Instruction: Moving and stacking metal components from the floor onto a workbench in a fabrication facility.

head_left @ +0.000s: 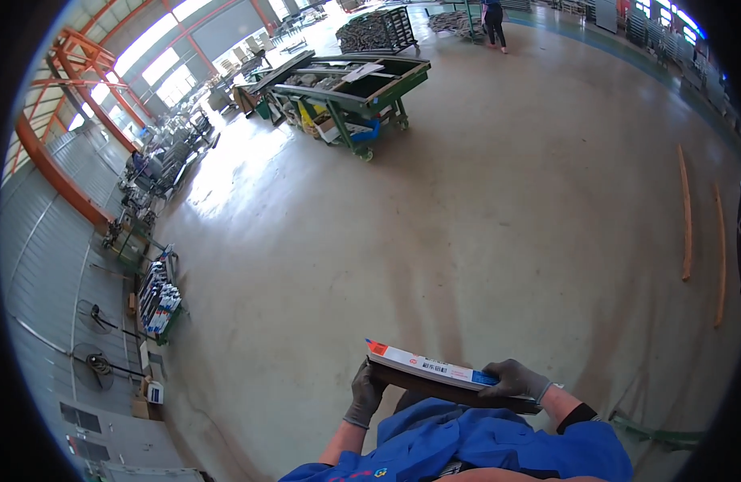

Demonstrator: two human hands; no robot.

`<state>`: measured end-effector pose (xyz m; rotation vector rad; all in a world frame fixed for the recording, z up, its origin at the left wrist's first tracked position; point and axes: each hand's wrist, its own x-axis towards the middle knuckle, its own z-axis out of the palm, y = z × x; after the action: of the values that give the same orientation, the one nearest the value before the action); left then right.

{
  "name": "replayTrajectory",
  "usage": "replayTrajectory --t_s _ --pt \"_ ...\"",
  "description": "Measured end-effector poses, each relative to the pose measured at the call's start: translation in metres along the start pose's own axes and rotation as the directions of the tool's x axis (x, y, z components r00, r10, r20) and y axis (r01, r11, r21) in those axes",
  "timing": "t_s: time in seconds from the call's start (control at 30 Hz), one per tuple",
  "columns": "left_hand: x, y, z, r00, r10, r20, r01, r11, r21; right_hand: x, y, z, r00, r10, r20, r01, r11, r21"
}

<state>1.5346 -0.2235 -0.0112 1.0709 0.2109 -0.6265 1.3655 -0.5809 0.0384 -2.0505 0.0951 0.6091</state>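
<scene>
A long, narrow bar-shaped piece [434, 368] lies across the front of my body, its left end a little higher than its right. White printed film with red and blue parts covers its upper face, and the side toward me is dark brown. My left hand [365, 395], in a grey glove, grips its left end. Near the other end, my right hand [512, 379], also gloved in grey, is closed over the top, with the fingers on the film. The undersides of both grips are hidden.
Ahead stands a green wheeled cart [362, 96] loaded with parts. A rack [159, 297] of similar film-wrapped pieces is by the left wall, near fans [93, 365]. Two orange-brown strips [686, 213] lie at right. A green metal bar [655, 432] is low right. Another person [494, 24] stands far off.
</scene>
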Motion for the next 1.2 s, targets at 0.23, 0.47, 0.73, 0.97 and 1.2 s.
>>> replayTrajectory --t_s 0.23,0.47,0.73,0.97,1.2 --pt "0.191 0.026 0.097 0.998 -0.033 0.055 0.030 0.998 0.059 0.102 0.045 -0.149 0.998 0.021 -0.051 -0.024 0.998 -0.058" --pt "0.425 0.045 0.192 0.990 -0.104 0.096 0.100 0.994 0.047 0.214 0.060 -0.317 0.981 0.129 -0.144 -0.137 0.990 -0.043" --pt "0.640 0.106 0.394 0.960 -0.179 0.216 0.150 0.978 0.141 0.293 0.104 -0.505 0.914 0.259 -0.314 -0.252 0.966 0.061" --pt "0.821 0.080 0.500 0.867 0.044 0.497 -0.333 0.793 0.510 0.358 0.176 -0.694 0.896 0.294 -0.332 -0.256 0.954 0.154" --pt "0.948 0.115 0.659 0.948 0.008 0.319 -0.132 0.920 0.369 0.441 0.258 -0.908 0.943 0.090 -0.320 -0.084 0.996 0.031"
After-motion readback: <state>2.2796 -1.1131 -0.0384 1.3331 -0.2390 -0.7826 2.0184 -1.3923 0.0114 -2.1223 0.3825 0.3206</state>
